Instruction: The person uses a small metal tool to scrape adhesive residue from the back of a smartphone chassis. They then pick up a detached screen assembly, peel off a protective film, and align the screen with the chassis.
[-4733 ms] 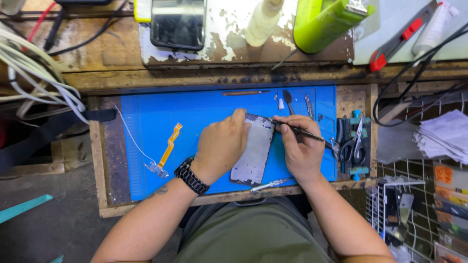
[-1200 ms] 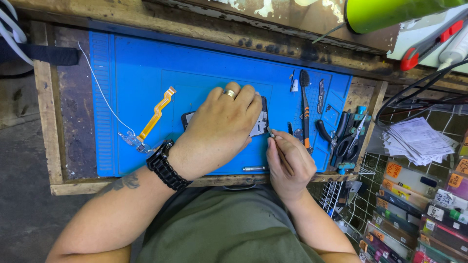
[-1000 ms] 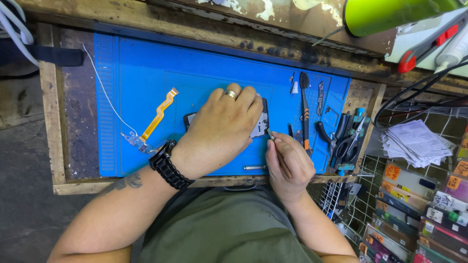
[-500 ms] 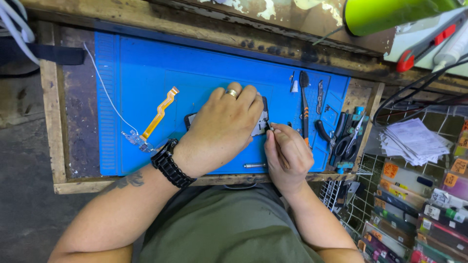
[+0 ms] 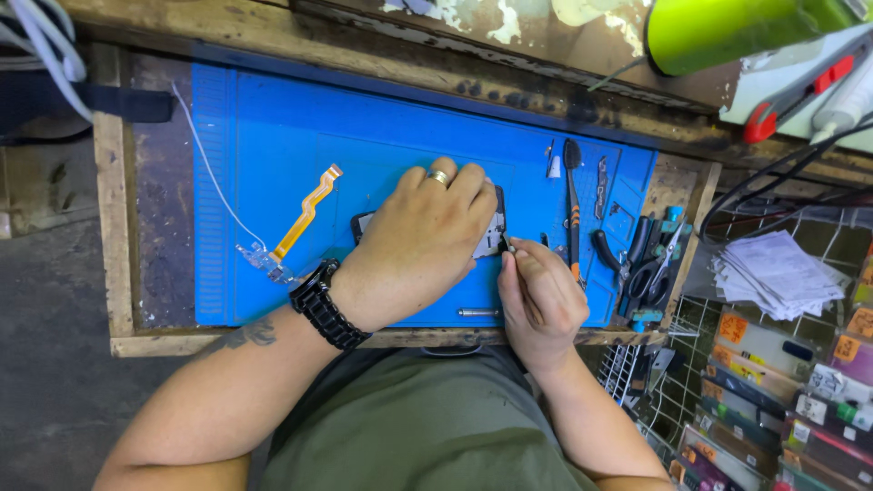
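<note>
Since the earlier frame your right hand (image 5: 538, 295) has closed in, pinching a small tool against the phone (image 5: 488, 235), which your left hand (image 5: 420, 241) pins flat on the blue mat (image 5: 273, 145); next calls for steady, fine tip work.

Orange ribbon cable (image 5: 307, 211) (blue mat (image 5: 273, 127))
</note>
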